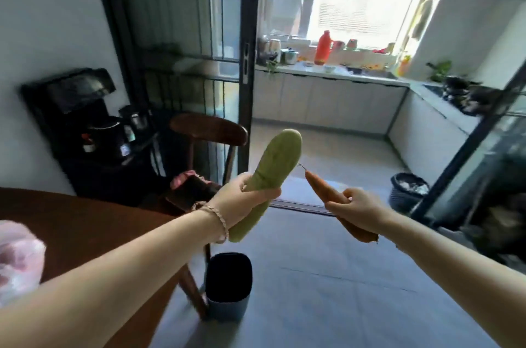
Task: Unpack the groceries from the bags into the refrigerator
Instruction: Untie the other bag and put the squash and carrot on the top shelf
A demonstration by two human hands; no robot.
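Kitchen counter (336, 74) at twelve o'clock; gripping green gourd (273, 159) in left hand (242, 202), carrot (321, 185) at three o'clock in right hand (358, 208).

Pink bag (20, 256) cut by left edge; counter items (327, 61) blurred.

Nothing written can be read from where I stand. The black kettle (109, 134) by the wall carries a small pale sticker (124, 150) and a red-and-white mark, both too blurred to make out. The red bottle (323, 47) on the far worktop (316, 71) is also too blurred for any lettering to be read.
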